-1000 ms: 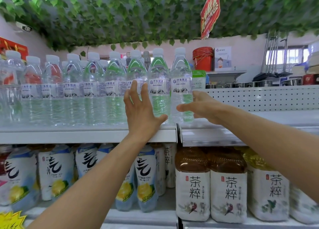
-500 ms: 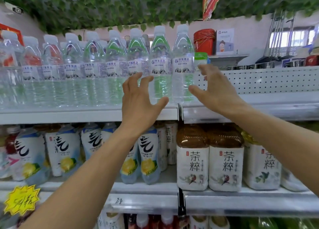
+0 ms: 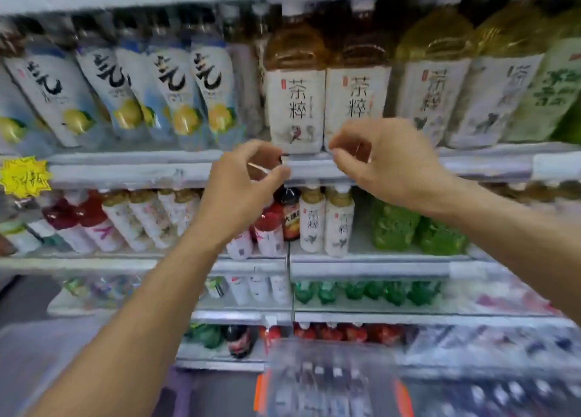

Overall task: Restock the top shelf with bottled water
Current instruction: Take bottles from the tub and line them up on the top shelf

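Now left hand (image 3: 242, 180), right hand (image 3: 386, 162), loosely curled, empty, before tea bottles (image 3: 295, 102).

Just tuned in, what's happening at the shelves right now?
A person is between bottles. Both hands, left hand and right hand, hang empty with loosely curled fingers before the tea bottles. At the bottom, blurred, sits what looks like a shrink-wrapped pack of bottles. The top shelf is out of view.

Brown tea bottles with white labels (image 3: 295, 102) standing beside tilted blue-and-white lemon drink bottles (image 3: 213, 92). Lower down, green plastic bottles (image 3: 394, 231). At left, a yellow starburst price tag (image 3: 25, 177).
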A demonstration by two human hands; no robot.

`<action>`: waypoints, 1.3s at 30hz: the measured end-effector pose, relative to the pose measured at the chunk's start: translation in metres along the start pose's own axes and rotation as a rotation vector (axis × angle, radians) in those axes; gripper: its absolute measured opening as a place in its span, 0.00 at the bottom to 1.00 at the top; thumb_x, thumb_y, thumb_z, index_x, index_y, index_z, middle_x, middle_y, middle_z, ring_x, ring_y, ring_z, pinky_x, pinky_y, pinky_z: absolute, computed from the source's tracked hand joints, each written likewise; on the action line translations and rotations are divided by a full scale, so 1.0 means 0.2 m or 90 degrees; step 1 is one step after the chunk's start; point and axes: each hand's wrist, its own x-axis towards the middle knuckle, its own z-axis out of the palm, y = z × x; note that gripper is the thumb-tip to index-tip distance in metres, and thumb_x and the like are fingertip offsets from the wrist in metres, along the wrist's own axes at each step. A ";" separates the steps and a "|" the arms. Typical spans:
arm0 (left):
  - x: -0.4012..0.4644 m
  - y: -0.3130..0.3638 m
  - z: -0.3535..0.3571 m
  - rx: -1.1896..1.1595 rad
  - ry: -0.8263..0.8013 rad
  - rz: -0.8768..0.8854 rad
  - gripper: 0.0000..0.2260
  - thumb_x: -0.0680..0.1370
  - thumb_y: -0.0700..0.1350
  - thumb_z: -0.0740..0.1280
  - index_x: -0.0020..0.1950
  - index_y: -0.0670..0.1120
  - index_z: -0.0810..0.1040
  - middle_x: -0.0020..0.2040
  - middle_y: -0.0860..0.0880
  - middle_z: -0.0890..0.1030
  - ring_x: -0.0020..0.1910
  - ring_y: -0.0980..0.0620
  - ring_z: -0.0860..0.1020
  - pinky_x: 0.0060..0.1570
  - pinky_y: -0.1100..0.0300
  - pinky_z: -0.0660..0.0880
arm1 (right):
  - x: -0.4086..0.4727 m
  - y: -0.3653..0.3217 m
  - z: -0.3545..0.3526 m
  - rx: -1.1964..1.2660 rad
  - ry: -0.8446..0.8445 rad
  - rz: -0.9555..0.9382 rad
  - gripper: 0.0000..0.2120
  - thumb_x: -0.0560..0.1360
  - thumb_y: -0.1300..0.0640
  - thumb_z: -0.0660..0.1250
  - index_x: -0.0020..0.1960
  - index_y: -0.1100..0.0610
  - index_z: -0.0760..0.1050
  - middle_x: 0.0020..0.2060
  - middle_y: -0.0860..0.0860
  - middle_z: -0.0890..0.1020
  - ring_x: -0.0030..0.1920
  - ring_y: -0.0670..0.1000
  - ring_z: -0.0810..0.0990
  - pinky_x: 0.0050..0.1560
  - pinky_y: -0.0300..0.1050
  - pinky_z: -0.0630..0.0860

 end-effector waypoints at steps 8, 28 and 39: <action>-0.62 -0.67 0.55 -0.168 -0.145 -0.442 0.05 0.75 0.42 0.73 0.47 0.50 0.79 0.40 0.47 0.82 0.38 0.47 0.80 0.37 0.57 0.76 | -0.64 0.47 0.64 0.190 -0.361 0.259 0.07 0.73 0.56 0.70 0.41 0.58 0.82 0.33 0.52 0.84 0.35 0.48 0.80 0.42 0.52 0.80; -1.59 -2.29 1.52 0.125 -0.326 -0.840 0.28 0.78 0.46 0.69 0.74 0.39 0.62 0.70 0.40 0.71 0.66 0.40 0.73 0.60 0.54 0.72 | -1.99 0.61 2.55 0.338 -0.700 0.793 0.10 0.76 0.56 0.69 0.45 0.60 0.70 0.32 0.54 0.72 0.30 0.48 0.70 0.30 0.38 0.66; -1.65 -2.43 1.70 0.370 -0.436 -0.758 0.36 0.77 0.49 0.71 0.75 0.37 0.54 0.69 0.36 0.67 0.69 0.38 0.69 0.65 0.51 0.68 | -2.08 0.58 2.90 0.289 -0.631 0.896 0.24 0.66 0.45 0.79 0.38 0.59 0.70 0.32 0.51 0.76 0.33 0.48 0.75 0.35 0.44 0.72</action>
